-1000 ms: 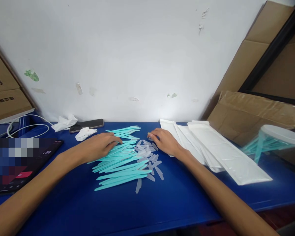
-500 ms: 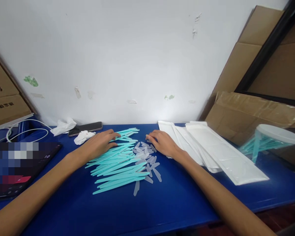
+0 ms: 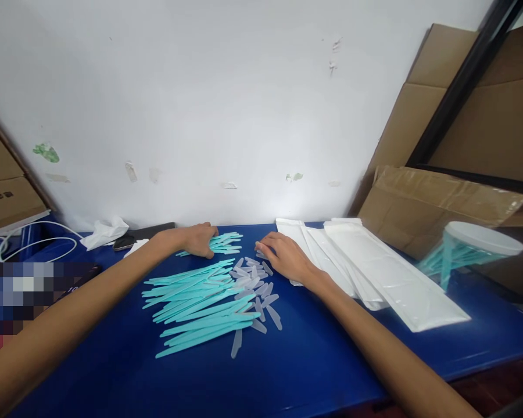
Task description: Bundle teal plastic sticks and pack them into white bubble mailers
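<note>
Many slim turquoise eyebrow razors (image 3: 196, 290) lie side by side in a loose pile on the blue table. Along their right ends are scattered small translucent blade covers (image 3: 253, 283). At the back, my left hand (image 3: 199, 240) is closed round a separate bunch of turquoise razors (image 3: 227, 242), its fingers partly hidden on the far side. My right hand (image 3: 283, 255) rests just behind and right of the covers, fingers curled and thumb near the index finger. What its fingertips hold, if anything, is too small to make out.
White plastic sleeves (image 3: 366, 261) lie fanned out on the right. Beyond them stands a clear tub with a white lid (image 3: 483, 239), turquoise razors inside. Cardboard (image 3: 436, 203) leans at the right. A dark phone (image 3: 143, 233), crumpled tissue (image 3: 104, 232) and white cable (image 3: 39, 223) are at the left.
My left hand has moved from the pile's left side toward the wall, and a bunch of razors now lies apart at the back. My right hand has hardly moved. The view has shifted slightly.
</note>
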The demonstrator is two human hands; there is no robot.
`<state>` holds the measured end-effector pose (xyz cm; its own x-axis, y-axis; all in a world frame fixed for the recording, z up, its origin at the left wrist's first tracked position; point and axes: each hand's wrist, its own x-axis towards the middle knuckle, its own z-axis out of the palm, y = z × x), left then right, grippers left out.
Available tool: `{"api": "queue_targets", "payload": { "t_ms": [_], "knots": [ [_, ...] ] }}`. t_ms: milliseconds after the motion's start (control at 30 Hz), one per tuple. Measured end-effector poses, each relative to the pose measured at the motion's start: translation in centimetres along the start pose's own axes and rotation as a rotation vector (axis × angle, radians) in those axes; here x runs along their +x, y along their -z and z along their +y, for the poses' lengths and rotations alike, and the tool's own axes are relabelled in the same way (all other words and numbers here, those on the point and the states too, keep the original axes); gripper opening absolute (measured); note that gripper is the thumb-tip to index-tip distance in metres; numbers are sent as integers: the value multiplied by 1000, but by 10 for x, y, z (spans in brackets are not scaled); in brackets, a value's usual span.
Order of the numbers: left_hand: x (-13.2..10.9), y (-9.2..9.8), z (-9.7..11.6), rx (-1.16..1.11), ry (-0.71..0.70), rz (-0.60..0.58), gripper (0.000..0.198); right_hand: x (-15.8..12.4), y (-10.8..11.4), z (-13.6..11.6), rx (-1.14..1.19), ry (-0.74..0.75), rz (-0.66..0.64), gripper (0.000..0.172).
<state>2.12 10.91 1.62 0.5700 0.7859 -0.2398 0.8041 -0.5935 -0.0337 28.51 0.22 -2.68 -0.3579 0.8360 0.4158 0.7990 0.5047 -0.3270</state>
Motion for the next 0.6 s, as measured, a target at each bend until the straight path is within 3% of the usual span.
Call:
{"api": "queue_targets", "payload": {
  "t_ms": [133, 233, 400, 600],
  "knots": [
    [8, 3, 5, 30, 22, -107, 37, 0, 0, 0, 12, -7, 6, 42],
    [5, 0, 8, 42, 22, -123, 36, 0, 1, -1, 31, -15, 19, 41],
    [-16, 1, 10, 29, -17, 16, 40, 0, 5, -4, 106, -42, 84, 40],
    [-68, 13, 32, -3, -33, 152, 45, 0, 14, -29, 379, -89, 160, 47]
  ]
}}
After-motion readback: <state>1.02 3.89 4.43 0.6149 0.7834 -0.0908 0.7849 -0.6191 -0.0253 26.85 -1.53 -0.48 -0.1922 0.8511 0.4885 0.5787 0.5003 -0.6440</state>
